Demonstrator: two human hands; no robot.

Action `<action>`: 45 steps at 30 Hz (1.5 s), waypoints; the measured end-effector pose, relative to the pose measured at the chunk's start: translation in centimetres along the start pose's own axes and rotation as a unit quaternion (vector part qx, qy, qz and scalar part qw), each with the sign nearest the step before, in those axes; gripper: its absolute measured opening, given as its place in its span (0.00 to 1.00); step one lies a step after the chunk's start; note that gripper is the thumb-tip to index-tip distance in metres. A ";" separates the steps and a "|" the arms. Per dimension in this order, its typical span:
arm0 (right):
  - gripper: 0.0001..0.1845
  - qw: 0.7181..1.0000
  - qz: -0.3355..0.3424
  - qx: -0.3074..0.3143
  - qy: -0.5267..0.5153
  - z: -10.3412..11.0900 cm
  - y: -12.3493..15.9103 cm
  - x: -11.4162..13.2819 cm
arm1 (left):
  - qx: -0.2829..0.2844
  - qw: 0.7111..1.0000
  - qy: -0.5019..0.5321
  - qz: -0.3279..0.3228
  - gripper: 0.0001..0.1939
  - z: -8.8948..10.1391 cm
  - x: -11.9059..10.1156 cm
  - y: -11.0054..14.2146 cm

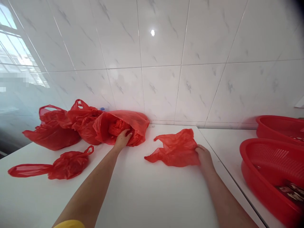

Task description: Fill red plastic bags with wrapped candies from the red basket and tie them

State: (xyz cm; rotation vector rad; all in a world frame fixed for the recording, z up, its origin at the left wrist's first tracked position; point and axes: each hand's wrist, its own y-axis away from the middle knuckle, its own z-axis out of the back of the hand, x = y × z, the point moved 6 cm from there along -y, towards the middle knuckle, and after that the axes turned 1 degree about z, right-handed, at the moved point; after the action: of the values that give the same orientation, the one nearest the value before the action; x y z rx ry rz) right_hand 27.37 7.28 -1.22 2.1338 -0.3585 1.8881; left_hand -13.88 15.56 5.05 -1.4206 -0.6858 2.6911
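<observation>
My left hand (123, 139) reaches into the mouth of a large red plastic bag (139, 122) lying on its side. Its fingers look apart and rest against crumpled red bags (118, 127) stuffed inside; some fingertips are hard to make out. To the right, a thin red plastic bag (177, 148) with two handle loops is spread over the white tabletop (152, 196). My right hand (204, 155) pinches its right-hand edge between thumb and fingers.
Two full red bags (54, 134) stand at the back left. In front lies a smaller tied red bag (70, 164) with long handles. Two red plastic baskets (256, 171) sit on the right-hand surface, the nearer one holding dark pieces. A tiled wall (161, 91) closes off the back.
</observation>
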 end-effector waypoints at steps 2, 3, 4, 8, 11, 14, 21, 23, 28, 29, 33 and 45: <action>0.13 0.999 0.010 -0.051 0.012 1.9 -0.8 0.3 | -0.020 1.000 -0.009 -0.007 0.17 0.6 -0.2 0.8; 0.15 0.997 0.014 -0.071 0.010 2.5 -1.0 0.4 | -0.046 0.999 -0.015 -0.021 0.16 1.1 -0.4 1.6; 0.17 0.996 0.016 -0.087 0.007 2.8 -1.1 0.4 | -0.083 0.995 -0.025 -0.042 0.16 1.5 -0.9 2.5; 0.24 0.990 0.035 -0.122 0.059 2.8 -0.9 0.7 | -0.131 0.973 -0.084 -0.168 0.12 1.0 -3.8 6.8; 0.22 0.967 0.060 -0.185 0.162 3.3 -0.3 1.4 | 0.048 0.964 -0.094 -0.243 0.11 -3.1 -6.2 9.1; 0.18 0.926 0.094 -0.257 0.260 4.0 1.0 2.7 | 0.131 0.963 -0.091 -0.216 0.20 -6.5 -7.4 10.2; 0.20 0.922 0.159 -0.023 0.352 -2.7 4.2 2.7 | 0.254 0.966 0.015 -0.044 0.23 -11.5 -9.2 12.3; 0.24 0.915 0.158 0.018 0.370 -4.6 4.8 2.1 | 0.307 0.947 0.041 -0.083 0.18 -12.2 -10.9 13.9; 0.18 0.883 0.194 0.042 0.425 -6.3 5.1 1.3 | 0.403 0.900 0.077 -0.147 0.12 -13.0 -12.4 16.9; 0.14 0.880 0.200 0.058 0.428 -6.4 5.1 1.2 | 0.379 0.910 0.074 -0.151 0.12 -12.8 -12.1 16.6; 0.13 0.910 0.173 0.098 0.365 -5.5 4.5 0.9 | 0.123 0.970 -0.012 -0.212 0.16 -10.3 -11.1 14.2; 0.09 0.971 0.077 0.205 0.100 -4.7 4.1 1.3 | 0.028 0.964 -0.038 -0.262 0.16 -9.1 -9.8 12.3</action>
State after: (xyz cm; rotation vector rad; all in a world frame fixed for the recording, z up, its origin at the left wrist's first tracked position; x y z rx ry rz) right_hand 21.74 5.09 0.81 2.1785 -0.0970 2.4208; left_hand 1.27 5.67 3.45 -0.9534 -0.8419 2.3305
